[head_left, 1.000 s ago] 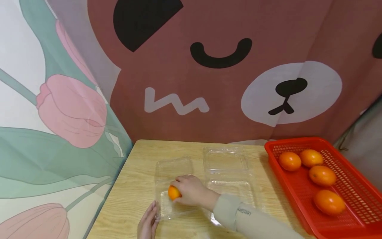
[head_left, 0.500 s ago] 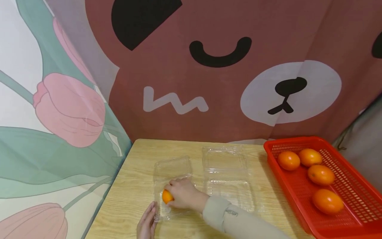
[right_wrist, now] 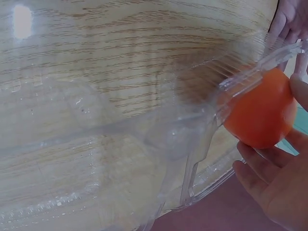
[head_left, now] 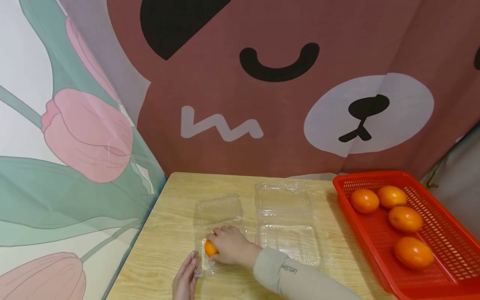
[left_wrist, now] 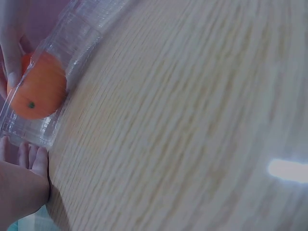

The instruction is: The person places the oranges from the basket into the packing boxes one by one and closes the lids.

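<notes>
Looking down, we find one pale wood-grain desk, one red rectangular plastic basket, and two clear plastic boxes, lids laid back, likely for access. Our left hand lies straight-fingered against the left box's edge, perhaps steadying it; our right hand curls round one round orange fruit within its tray. Four more fruits sit in the basket.
</notes>
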Available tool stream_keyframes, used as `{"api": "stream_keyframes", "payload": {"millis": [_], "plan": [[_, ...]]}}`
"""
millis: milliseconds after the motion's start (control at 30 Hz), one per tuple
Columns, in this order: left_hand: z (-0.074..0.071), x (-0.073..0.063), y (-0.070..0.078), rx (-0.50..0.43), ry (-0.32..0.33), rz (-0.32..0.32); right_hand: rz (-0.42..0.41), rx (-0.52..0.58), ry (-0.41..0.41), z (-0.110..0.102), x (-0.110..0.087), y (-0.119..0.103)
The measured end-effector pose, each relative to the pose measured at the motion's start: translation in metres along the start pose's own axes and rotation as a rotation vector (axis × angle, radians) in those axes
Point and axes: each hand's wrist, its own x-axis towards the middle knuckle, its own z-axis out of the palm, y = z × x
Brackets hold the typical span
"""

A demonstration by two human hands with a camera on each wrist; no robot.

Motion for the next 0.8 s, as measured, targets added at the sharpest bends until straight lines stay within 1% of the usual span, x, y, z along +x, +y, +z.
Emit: {"api": "stream_keyframes", "payload": {"millis": [267,400,567,700,800], "plan": [[0.000,0.000,0.002,-0.013,0.007,0.016,0.003,0.026,-0.011,-0.003,-0.001,0.004],[0.001,0.000,0.002,-0.001,0.016,0.013,0.003,0.039,-0.013,-0.005,-0.003,0.007],[0.002,0.000,0.003,0.012,0.032,0.003,0.008,0.008,0.011,-0.010,-0.007,0.010],[0.002,0.000,0.002,0.007,0.026,0.007,0.016,-0.017,0.028,-0.017,-0.013,0.011],[0.002,-0.001,0.001,0.000,0.024,0.011,0.002,-0.036,0.037,-0.024,-0.019,0.012]]}}
